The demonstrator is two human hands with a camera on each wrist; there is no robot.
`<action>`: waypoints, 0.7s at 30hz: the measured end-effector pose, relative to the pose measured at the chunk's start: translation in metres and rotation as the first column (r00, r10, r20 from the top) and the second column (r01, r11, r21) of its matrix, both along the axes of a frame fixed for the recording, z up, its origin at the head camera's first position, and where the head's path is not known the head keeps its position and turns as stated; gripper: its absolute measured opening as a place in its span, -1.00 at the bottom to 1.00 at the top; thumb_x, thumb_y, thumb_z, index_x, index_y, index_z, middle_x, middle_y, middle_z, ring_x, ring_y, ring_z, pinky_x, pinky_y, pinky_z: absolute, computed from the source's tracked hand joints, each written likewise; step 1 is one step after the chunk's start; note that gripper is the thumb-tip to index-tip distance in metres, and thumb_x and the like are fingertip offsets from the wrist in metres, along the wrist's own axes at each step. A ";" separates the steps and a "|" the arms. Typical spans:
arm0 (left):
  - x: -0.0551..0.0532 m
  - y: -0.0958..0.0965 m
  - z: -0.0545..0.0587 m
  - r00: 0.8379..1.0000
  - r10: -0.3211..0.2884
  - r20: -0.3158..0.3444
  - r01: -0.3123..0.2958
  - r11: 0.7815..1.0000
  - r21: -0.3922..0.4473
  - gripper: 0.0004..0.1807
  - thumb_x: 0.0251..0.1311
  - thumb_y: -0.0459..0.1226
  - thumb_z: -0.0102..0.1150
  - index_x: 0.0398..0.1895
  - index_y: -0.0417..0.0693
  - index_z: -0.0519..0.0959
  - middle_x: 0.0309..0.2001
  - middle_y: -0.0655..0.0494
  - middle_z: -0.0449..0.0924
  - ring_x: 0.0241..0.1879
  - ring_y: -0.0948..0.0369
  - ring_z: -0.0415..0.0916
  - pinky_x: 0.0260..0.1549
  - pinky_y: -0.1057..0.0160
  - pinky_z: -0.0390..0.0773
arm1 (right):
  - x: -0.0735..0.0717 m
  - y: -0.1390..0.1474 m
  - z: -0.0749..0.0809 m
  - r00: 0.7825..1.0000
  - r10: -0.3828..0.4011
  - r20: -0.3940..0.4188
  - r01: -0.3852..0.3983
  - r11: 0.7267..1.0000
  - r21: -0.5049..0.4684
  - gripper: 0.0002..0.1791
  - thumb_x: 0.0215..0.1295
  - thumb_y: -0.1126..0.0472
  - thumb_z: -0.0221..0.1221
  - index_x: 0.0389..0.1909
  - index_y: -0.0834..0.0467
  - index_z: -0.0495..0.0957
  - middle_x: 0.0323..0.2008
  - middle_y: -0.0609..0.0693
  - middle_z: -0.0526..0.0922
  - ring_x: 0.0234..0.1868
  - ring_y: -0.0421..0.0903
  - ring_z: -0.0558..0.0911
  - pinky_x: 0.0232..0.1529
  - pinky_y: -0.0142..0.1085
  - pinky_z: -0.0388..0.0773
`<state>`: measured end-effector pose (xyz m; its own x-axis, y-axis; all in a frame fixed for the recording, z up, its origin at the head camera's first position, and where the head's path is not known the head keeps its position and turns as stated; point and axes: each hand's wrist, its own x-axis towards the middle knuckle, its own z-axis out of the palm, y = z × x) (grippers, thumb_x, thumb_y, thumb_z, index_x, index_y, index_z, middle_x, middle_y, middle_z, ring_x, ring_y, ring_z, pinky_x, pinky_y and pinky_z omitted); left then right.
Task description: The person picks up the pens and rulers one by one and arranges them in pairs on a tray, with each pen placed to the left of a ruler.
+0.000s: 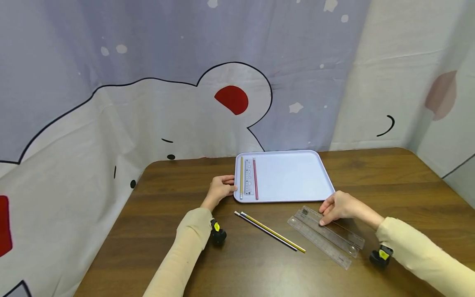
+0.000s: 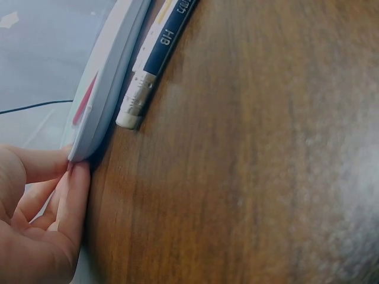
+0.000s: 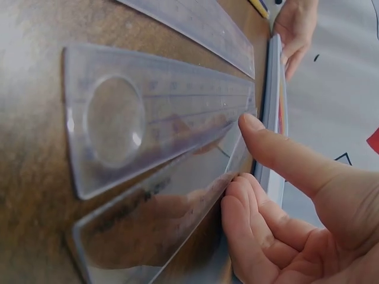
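My left hand (image 1: 218,190) pinches the left rim of a white tray (image 1: 293,175) between thumb and fingers. Inside the tray, at its left end, a yellow pencil (image 1: 241,177), a short clear ruler (image 1: 249,185) and a red pencil (image 1: 255,178) lie side by side. Off the tray's front right corner, my right hand (image 1: 341,206) holds the edge of a clear ruler (image 3: 160,213), thumb on top and fingers at its side. Two more clear rulers lie next to it: a middle one with a round hole (image 3: 201,103) and an outer one (image 1: 320,243).
A dark pencil (image 1: 265,231) and a yellow pencil (image 1: 274,233) lie together on the wooden table (image 1: 156,231), in front of the tray. Behind the table's back edge hangs a printed curtain (image 1: 167,115).
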<state>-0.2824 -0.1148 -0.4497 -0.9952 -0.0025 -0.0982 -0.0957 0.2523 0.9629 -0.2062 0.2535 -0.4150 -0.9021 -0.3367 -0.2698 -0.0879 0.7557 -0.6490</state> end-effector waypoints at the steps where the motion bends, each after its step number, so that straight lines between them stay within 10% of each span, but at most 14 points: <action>1: 0.000 0.000 0.000 1.000 0.001 0.001 -0.001 1.000 0.002 -0.50 0.08 -0.57 0.21 0.16 -0.32 0.50 0.04 -0.29 0.58 -0.24 0.19 0.57 -0.20 0.18 0.71 | 0.001 -0.001 0.001 1.000 -0.003 -0.009 0.003 1.000 0.013 -0.63 -0.21 0.19 0.53 -0.36 0.28 0.66 -0.48 -0.04 0.73 -0.49 -0.29 0.58 -0.43 -0.43 0.55; 21: 0.002 0.000 0.001 1.000 -0.005 0.001 0.005 1.000 0.007 -0.51 0.08 -0.57 0.20 0.16 -0.33 0.50 0.02 -0.29 0.58 -0.24 0.19 0.56 -0.20 0.17 0.71 | 0.005 -0.006 0.005 0.997 0.024 -0.073 -0.017 0.996 0.086 -0.68 -0.24 0.19 0.51 -0.43 0.21 0.67 -0.53 -0.10 0.71 -0.49 -0.27 0.56 -0.36 -0.37 0.50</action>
<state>-0.2806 -0.1152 -0.4484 -0.9951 0.0027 -0.0991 -0.0954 0.2463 0.9645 -0.2012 0.2475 -0.4099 -0.9137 -0.3341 -0.2315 -0.1491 0.8053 -0.5738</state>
